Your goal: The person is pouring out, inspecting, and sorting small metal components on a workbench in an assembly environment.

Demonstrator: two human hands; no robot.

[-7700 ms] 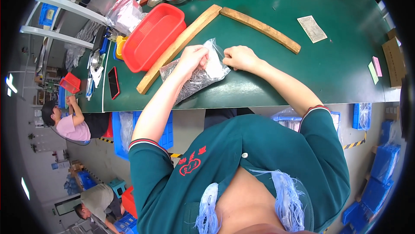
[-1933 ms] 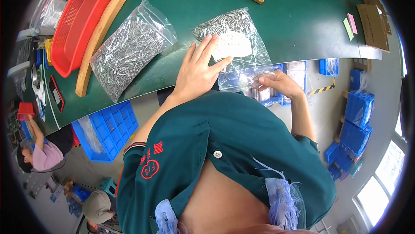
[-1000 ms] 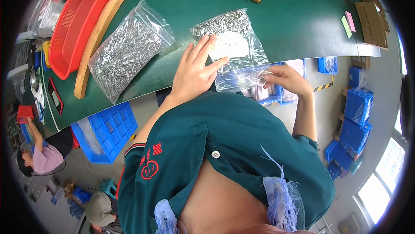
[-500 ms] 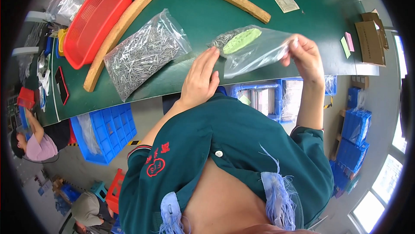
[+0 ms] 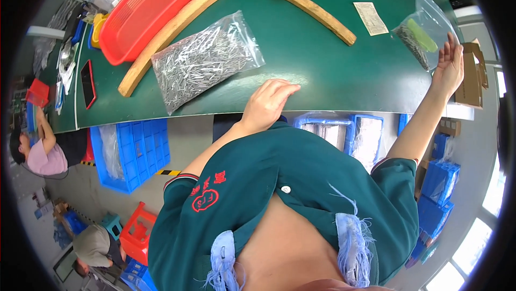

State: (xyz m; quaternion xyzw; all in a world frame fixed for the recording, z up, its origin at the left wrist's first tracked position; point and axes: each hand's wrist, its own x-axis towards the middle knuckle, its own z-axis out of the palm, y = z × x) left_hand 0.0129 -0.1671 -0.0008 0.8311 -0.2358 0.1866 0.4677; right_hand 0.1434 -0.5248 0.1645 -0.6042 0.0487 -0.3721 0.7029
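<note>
Two bags of metal pins in view. Red basket (image 5: 115,49) sits well left of both hands, long wooden bar (image 5: 183,25) alongside it. Large bag (image 5: 204,59) lies on the tabletop (image 5: 317,84), just left of the left hand (image 5: 266,105). That hand is empty, fingers loosely bent; 0.5 s ago it was at the smaller bag (image 5: 419,38). That bag has since shifted far right, now just left of the right hand (image 5: 449,68). Fingers meet its clear edge; can't tell if pinching.
</note>
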